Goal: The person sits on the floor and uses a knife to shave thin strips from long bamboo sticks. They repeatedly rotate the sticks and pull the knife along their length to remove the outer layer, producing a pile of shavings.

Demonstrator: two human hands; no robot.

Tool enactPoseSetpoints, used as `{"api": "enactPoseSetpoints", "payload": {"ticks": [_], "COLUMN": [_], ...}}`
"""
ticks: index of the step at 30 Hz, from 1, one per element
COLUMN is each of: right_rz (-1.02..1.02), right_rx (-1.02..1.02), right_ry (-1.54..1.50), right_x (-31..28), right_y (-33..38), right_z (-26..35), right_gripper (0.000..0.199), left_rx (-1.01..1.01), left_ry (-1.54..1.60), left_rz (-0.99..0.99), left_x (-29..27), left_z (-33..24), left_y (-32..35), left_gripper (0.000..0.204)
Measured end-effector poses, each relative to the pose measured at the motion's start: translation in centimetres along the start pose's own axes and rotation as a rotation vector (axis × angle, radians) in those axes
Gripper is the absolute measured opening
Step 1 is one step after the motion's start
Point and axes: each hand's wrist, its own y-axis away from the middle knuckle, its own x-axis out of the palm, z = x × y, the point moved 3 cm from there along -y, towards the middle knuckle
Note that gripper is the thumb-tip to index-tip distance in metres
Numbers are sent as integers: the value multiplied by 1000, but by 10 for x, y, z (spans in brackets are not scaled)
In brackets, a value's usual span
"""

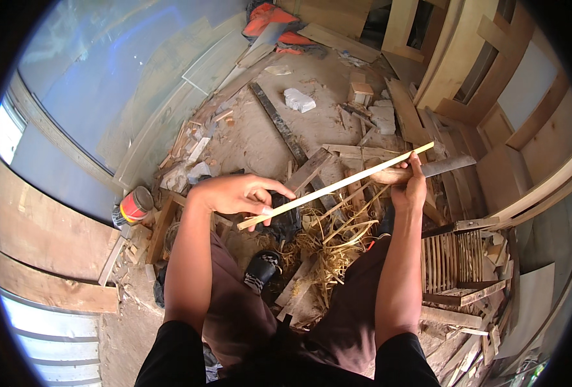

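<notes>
A long, thin bamboo strip [341, 184] slants across in front of me, its right end higher than its left. Near the left end, my left hand [237, 195] pinches it between thumb and fingers, the index finger stretched along above it. My right hand [410, 185] supports the strip close to its far right end. That same hand is also closed around the wooden handle of a large knife [450, 166], whose wide grey blade points right. Beneath the strip, between my legs, lies a heap of curly pale shavings [341, 248].
A slatted wooden frame [453, 261] lies at the right, among wood scraps. A red paint can [135, 205] stands tilted at the left. Farther off are a dark beam [276, 122], a white chunk [299, 100] and an orange cloth [263, 20]. Wooden door frames [486, 64] lean at the far right.
</notes>
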Motion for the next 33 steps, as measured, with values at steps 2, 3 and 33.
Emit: {"api": "enactPoseSetpoints", "payload": {"ticks": [2,3,33], "right_rz": [-35,-53,-163], "right_rx": [10,13,245], "right_ry": [-50,-68,272], "right_x": [-12,-14,-41], "right_y": [-8,-9,49], "right_z": [3,3,11], "right_gripper": [10,10,23], "left_rx": [49,65,469], "left_ry": [-8,4,-407], "left_rz": [-11,-41,-1453], "left_x": [-1,-2,157], "left_z": [-4,-6,57], "left_y": [4,7,65], "left_gripper": [48,48,17]}}
